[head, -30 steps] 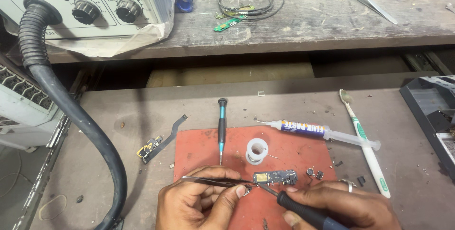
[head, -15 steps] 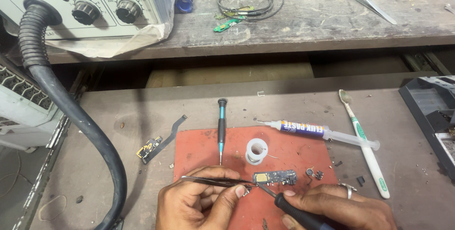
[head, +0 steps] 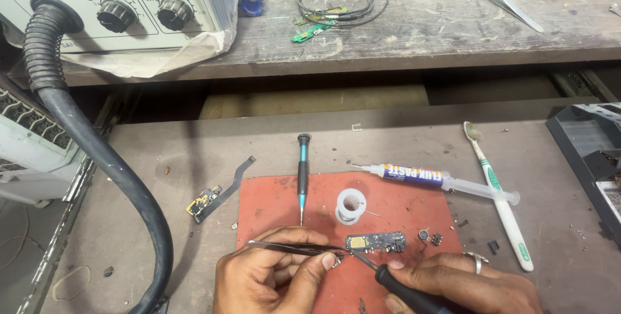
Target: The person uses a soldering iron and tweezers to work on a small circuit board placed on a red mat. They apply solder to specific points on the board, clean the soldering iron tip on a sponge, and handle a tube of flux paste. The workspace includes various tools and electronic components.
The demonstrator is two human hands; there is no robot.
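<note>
Right, looking down from the head camera, the left hand (head: pixel 272 275) has its grip pinched around thin metal tweezers (head: pixel 291 247) whose tips meet the left edge of a small dark circuit board (head: pixel 376 242) lying on the red mat (head: pixel 272 205) on the counter (head: pixel 162 159). Over on the right hand (head: pixel 466 281), the grip is clenched on a black-handled soldering iron (head: pixel 404 288), tip touching the board's lower left corner, with a solder spool (head: pixel 350 205), a blue screwdriver (head: pixel 302 175), a syringe (head: pixel 433 179) and a toothbrush (head: pixel 501 197) lying beyond.
</note>
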